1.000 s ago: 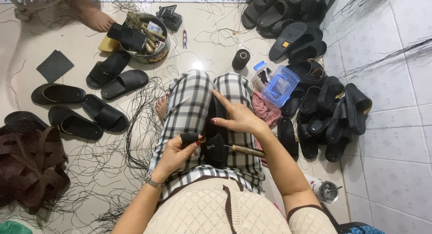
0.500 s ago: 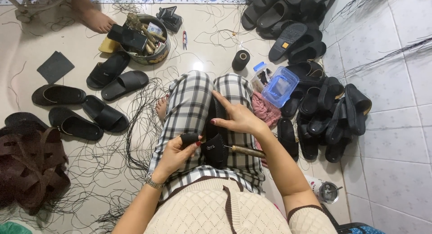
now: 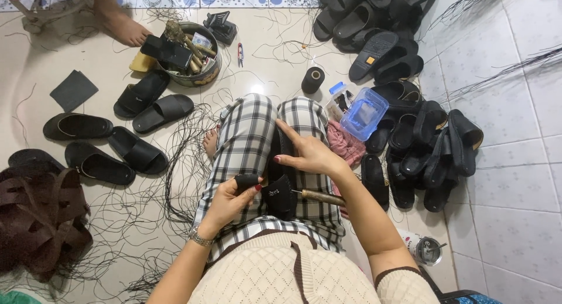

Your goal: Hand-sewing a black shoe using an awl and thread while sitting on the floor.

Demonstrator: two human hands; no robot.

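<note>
While the black sandal (image 3: 280, 184) is lying on the lap, the left hand (image 3: 229, 200) is pinching its strap closed-fisted and the right hand (image 3: 309, 155), fingers spread, is pressing the sole; stitching seems underway, needing the wooden-handled awl (image 3: 319, 196) resting beside it.

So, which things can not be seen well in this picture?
- Head view: the sandal on the lap is mostly covered by the left hand and right hand.
- The tip of the wooden-handled tool is hidden behind the sandal.
- The person's foot at the top is cut off by the edge.
- The contents of the round tin are too small to tell.
</note>
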